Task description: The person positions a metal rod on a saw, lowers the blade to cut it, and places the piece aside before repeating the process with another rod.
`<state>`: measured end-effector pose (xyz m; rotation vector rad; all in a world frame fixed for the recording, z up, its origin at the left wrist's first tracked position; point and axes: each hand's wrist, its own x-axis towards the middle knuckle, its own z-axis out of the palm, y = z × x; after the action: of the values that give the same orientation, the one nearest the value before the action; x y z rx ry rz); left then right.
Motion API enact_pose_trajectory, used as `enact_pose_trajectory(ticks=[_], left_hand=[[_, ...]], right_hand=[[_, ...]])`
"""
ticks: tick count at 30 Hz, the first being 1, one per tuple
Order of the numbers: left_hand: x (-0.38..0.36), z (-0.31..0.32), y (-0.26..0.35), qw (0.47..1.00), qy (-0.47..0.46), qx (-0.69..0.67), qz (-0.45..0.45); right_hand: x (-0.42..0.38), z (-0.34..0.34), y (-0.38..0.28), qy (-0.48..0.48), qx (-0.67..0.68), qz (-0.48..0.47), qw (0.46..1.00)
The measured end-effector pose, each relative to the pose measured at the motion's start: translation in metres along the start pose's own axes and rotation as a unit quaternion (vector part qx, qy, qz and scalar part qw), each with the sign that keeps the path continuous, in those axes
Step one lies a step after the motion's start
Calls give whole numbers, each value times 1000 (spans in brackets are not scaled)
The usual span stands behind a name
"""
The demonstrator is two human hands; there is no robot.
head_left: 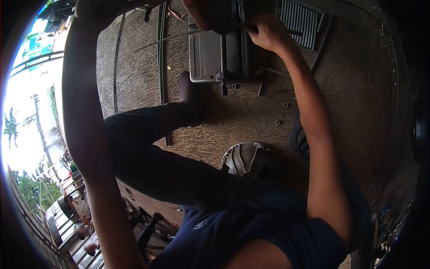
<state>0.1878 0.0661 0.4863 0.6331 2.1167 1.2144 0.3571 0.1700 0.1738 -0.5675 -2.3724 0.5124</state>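
Observation:
My right hand (268, 33) is closed around a dark handle, whose end (295, 32) shows past the hand. Just left of it, a reddish object (197, 13) with a dark rounded end is cut off by the top edge, above a grey metal case (206, 58). A thin rod (168, 40) slants from the case toward the left. At the upper left my left hand (96, 13) is dark and partly out of frame, so its fingers and anything they hold cannot be made out.
A ribbed metal grate (298, 22) lies at the upper right. Nuts or rings (285, 105) and a short bar (261, 85) are on the brown floor (210, 134). A round ribbed metal housing (245, 159) sits beside my leg (148, 121). Long strips (162, 67) run along the floor.

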Motion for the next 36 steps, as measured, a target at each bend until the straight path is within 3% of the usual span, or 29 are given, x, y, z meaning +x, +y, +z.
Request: enact_pose_trajectory(ticks=[1, 2, 3, 4, 5, 9, 10, 11, 12, 13, 14, 18, 20, 21, 23, 24, 25, 26, 27, 29, 30, 32, 33, 34, 35, 36], left_hand=[[45, -42, -25, 957, -144, 120, 221], [45, -46, -27, 832, -276, 229, 422], [47, -47, -31, 833, -276, 229, 422], [47, -50, -37, 916, -270, 87, 285], [39, -45, -36, 957, -250, -58, 136], [49, -52, -35, 953, -263, -92, 117], [52, -54, -33, 899, -230, 182, 326], [53, -55, -31, 733, -169, 434, 495], [41, -48, -29, 733, -170, 434, 495], [27, -41, -29, 898, -242, 166, 329], [18, -36, -29, 944, -283, -123, 119], [35, -45, -33, 914, -374, -97, 126], [28, -28, -43, 899, -252, 105, 342], [31, -35, -40, 899, -251, 105, 342], [39, -51, -30, 899, -403, -107, 132], [43, -49, -33, 900, -403, -106, 132], [45, -45, -39, 883, -309, 124, 329], [46, -41, -43, 778, -186, 341, 493], [50, -43, -43, 779, -186, 341, 493], [58, -53, -39, 888, -249, 201, 331], [47, -47, -31, 888, -249, 201, 331], [23, -37, -18, 770, -120, 519, 351], [32, -41, -24, 770, -119, 520, 352], [47, -48, -34, 878, -228, 278, 317], [50, -48, -36, 912, -319, 13, 256], [51, -51, -35, 912, -320, 12, 256]], right_hand=[[0, -1, 0, -9, 2, 11, 1000], [0, -2, -2, -9, 2, 11, 1000], [0, -2, -3, -20, -3, 23, 1000], [0, -3, -5, -30, -9, 35, 999], [0, -4, -7, -30, -8, 34, 999], [-2, -5, -9, -51, 1, 47, 998], [-1, -4, -8, -60, 12, 59, 996], [-2, -4, -8, -60, 13, 59, 996], [-1, -4, -8, -52, 16, 54, 997], [-1, -5, -7, -43, 18, 48, 998], [0, -5, -5, -44, 18, 48, 998], [3, -8, -4, -73, 69, 52, 994], [6, -12, -6, -90, 81, 64, 991], [6, -16, -11, -91, 70, 68, 991], [5, -17, -14, -91, 60, 71, 991], [5, -16, -13, -76, 80, 89, 990], [3, -15, -13, -62, 99, 108, 987], [2, -15, -11, -64, 99, 109, 987], [2, -15, -9, -68, 105, 78, 989], [6, -16, -9, -69, 113, 45, 990], [8, -19, -13, -78, 104, 61, 990], [6, -20, -12, -88, 93, 80, 989], [4, -18, -6, -62, 123, 27, 990], [2, -18, -1, -36, 153, -26, 987], [0, -23, 0, -35, 152, -25, 987], [-3, -30, 1, -73, 252, 2, 965]])
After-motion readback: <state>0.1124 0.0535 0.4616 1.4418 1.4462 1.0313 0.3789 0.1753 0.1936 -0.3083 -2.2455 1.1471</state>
